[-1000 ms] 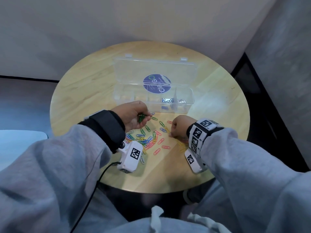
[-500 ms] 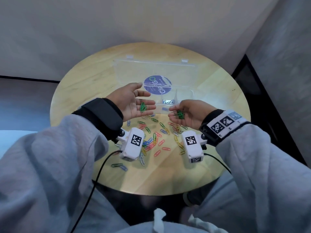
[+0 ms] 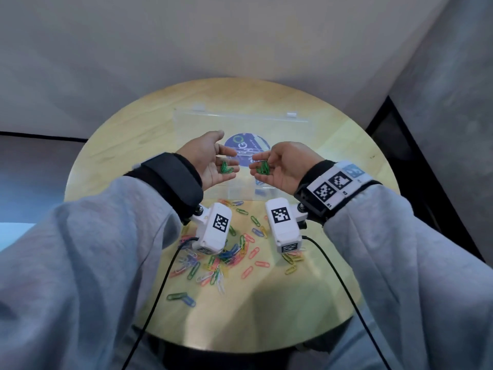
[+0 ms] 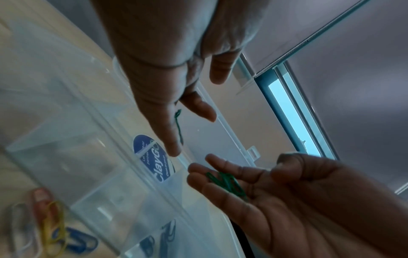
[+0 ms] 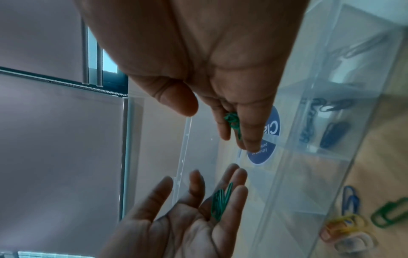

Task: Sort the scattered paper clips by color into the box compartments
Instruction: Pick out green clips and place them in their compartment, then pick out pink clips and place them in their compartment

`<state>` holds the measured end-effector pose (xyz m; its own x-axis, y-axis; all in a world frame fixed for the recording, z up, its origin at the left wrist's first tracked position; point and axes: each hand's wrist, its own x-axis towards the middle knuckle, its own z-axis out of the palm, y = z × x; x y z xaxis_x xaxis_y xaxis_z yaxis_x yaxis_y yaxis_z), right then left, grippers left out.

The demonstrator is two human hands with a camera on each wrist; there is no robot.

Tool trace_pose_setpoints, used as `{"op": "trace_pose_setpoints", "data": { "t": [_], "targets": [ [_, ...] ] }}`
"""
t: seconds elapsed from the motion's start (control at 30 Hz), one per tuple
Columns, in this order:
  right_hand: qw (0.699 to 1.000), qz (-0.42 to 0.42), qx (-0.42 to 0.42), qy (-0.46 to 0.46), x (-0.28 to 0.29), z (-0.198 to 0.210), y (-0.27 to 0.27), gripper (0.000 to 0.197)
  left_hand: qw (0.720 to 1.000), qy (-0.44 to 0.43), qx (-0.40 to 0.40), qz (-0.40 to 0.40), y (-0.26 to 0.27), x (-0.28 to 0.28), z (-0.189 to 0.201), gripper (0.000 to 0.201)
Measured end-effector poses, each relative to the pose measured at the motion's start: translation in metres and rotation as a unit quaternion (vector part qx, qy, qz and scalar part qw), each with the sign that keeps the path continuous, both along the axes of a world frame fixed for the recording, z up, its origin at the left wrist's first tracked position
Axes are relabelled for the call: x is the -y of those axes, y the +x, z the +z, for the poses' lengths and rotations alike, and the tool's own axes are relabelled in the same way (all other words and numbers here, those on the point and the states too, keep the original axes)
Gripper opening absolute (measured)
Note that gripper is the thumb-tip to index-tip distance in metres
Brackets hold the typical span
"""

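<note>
Both hands are raised palm-up over the clear box (image 3: 241, 192), fingertips near each other but apart. L hand (image 3: 210, 161) lies flat w/ relaxed fingers, a few green clips (image 3: 226, 168) loose on them. R hand (image 3: 282, 168) is cupped, fingers slightly bent, more green clips (image 3: 262, 167) resting on its fingers, not pinched. Box lid (image 3: 240, 129) lies open behind, w/ a round blue sticker (image 3: 246, 149). Box's right compartment has dark clips (image 5: 331, 129), probably blue or black, too blurred to tell. Mixed-color clips (image 3: 234, 255) are scattered on the round wooden table (image 3: 333, 156) near the person
</note>
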<state>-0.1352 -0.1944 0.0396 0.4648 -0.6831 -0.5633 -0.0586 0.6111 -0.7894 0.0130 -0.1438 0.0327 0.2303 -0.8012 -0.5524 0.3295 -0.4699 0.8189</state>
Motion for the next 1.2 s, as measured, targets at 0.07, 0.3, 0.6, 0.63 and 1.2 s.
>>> {"op": "trace_pose_setpoints", "data": {
  "t": [0.07, 0.3, 0.6, 0.63, 1.2],
  "targets": [
    [1.0, 0.01, -0.025, 0.001, 0.003, -0.002, 0.006, 0.027, 1.0, 0.005, 0.009, -0.018, 0.0, 0.007, -0.002, 0.049],
    [0.993, 0.031, -0.099, -0.054, 0.002, -0.006, 0.007, 0.031, 0.997, -0.011, 0.032, -0.067, -0.007, 0.011, -0.002, 0.044],
    [0.842, 0.287, -0.358, -0.283, -0.037, -0.007, -0.039, 0.017, 0.872, 0.007, 0.376, -0.314, -0.036, -0.036, -0.008, 0.008],
    [0.809, 0.325, -0.387, -0.302, -0.045, -0.012, -0.044, 0.018, 0.822, 0.022, 0.444, -0.356, -0.04, -0.043, -0.013, 0.012],
    [0.66, 0.442, -0.441, -0.418, -0.083, -0.069, -0.042, 0.022, 0.662, 0.123, 0.573, -0.468, -0.073, -0.083, -0.058, 0.022]
  ]
}}
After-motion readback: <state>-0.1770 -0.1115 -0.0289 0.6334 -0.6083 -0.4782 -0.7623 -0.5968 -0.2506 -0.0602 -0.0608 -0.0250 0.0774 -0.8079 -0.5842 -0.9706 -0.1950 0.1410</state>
